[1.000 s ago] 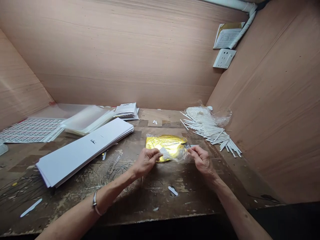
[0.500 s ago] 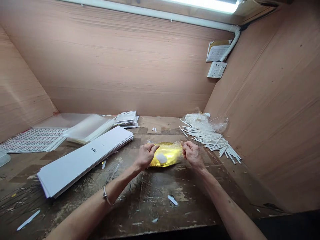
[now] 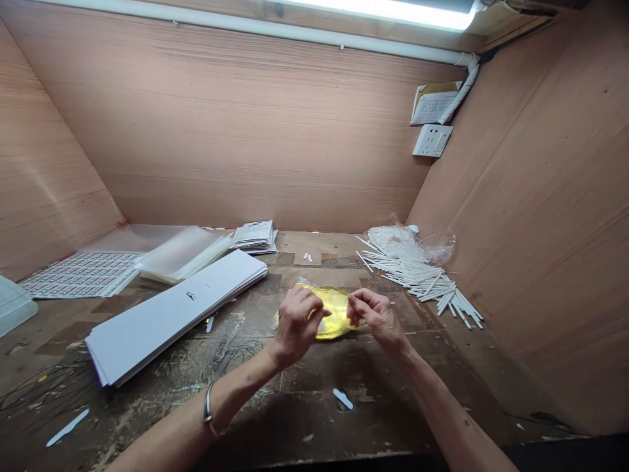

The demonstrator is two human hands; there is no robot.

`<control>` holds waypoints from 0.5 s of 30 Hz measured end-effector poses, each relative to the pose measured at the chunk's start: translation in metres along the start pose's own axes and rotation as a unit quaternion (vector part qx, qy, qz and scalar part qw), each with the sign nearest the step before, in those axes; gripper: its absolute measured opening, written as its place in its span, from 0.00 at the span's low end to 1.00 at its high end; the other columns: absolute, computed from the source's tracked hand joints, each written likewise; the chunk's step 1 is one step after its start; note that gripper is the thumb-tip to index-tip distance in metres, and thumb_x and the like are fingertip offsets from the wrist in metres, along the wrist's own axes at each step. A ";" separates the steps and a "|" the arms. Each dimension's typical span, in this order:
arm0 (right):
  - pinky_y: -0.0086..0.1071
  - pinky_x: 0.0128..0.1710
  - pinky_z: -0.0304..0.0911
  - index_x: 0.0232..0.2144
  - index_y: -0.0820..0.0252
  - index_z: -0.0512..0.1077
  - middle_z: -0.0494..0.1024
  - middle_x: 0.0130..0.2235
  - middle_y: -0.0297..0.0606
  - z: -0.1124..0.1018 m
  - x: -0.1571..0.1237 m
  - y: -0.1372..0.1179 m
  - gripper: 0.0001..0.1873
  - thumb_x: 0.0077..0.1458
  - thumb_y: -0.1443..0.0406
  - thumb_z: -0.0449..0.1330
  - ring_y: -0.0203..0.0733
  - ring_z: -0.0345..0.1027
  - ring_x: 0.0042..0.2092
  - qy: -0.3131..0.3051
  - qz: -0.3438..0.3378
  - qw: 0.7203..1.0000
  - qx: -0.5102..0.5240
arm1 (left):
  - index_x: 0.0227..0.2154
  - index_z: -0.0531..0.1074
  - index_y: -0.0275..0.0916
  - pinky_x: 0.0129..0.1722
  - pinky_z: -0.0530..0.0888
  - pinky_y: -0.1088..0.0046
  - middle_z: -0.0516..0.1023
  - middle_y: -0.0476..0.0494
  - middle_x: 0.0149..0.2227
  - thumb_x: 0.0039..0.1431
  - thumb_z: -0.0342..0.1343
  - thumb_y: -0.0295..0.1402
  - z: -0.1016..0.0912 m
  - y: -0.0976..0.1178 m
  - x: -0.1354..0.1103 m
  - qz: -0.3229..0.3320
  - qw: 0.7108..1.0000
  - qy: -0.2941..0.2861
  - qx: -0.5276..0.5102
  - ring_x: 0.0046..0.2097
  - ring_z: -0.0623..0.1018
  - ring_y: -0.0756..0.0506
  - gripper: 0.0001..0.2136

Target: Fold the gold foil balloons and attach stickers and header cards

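A shiny gold foil piece in a clear plastic bag (image 3: 335, 312) lies on the worn wooden table (image 3: 304, 393) in the middle. My left hand (image 3: 296, 324) is closed on the bag's left side, covering part of it. My right hand (image 3: 374, 316) pinches the bag's right edge with curled fingers. The two hands sit close together, a little above the tabletop.
A stack of long white cards (image 3: 171, 308) lies to the left, with clear sleeves (image 3: 181, 255), printed sheets (image 3: 78, 272) and a small leaflet pile (image 3: 254, 235) behind. White sticks (image 3: 422, 278) and a plastic bag (image 3: 407, 237) lie right. Wooden walls enclose three sides; a socket (image 3: 432, 139) hangs at the right.
My hands have drawn closer together over the gold bag, bunching it smaller. My left hand now covers more of it. The camera has tilted upward.
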State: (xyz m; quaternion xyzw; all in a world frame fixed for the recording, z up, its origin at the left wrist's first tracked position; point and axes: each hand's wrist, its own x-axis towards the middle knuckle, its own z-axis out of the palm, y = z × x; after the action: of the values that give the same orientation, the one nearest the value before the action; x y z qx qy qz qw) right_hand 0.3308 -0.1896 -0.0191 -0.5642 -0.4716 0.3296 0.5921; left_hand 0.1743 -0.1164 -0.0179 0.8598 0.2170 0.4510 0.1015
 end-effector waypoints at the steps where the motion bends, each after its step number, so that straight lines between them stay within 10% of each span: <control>1: 0.27 0.24 0.58 0.25 0.62 0.67 0.69 0.20 0.31 -0.004 -0.002 -0.003 0.13 0.50 0.57 0.55 0.32 0.61 0.22 -0.005 -0.007 1.000 -0.019 | 0.18 0.64 0.36 0.31 0.61 0.72 0.68 0.48 0.21 0.54 0.52 0.30 -0.004 0.004 -0.006 0.034 0.999 0.003 0.010 0.28 0.64 0.50 0.11; 4: 0.31 0.35 0.61 0.33 0.61 0.71 0.74 0.32 0.38 -0.009 -0.012 -0.017 0.12 0.51 0.59 0.54 0.37 0.66 0.34 -0.031 -0.062 0.994 -0.088 | 0.20 0.65 0.36 0.33 0.60 0.70 0.69 0.48 0.20 0.56 0.48 0.29 -0.013 0.020 -0.027 0.112 0.994 -0.013 0.015 0.27 0.65 0.51 0.10; 10: 0.37 0.46 0.55 0.40 0.58 0.71 0.72 0.39 0.39 0.005 -0.024 -0.030 0.18 0.55 0.54 0.48 0.40 0.61 0.43 -0.317 -0.201 0.910 -0.178 | 0.36 0.67 0.35 0.35 0.62 0.69 0.70 0.48 0.23 0.60 0.38 0.26 -0.009 0.027 -0.065 0.159 0.983 -0.085 -0.017 0.29 0.69 0.51 0.11; 15: 0.45 0.50 0.47 0.32 0.58 0.71 0.71 0.32 0.38 0.006 -0.016 -0.021 0.25 0.51 0.46 0.47 0.44 0.59 0.43 -0.339 -0.288 0.817 -0.367 | 0.30 0.65 0.36 0.30 0.62 0.73 0.68 0.49 0.23 0.60 0.39 0.29 -0.005 0.001 -0.069 0.181 0.970 -0.160 -0.008 0.27 0.68 0.51 0.09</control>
State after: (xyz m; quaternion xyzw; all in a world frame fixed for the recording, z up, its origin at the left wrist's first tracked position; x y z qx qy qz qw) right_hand 0.3171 -0.2051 -0.0015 -0.4306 -0.8694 0.1176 0.2118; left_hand 0.1363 -0.1494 -0.0654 0.9451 0.0353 0.3197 0.0582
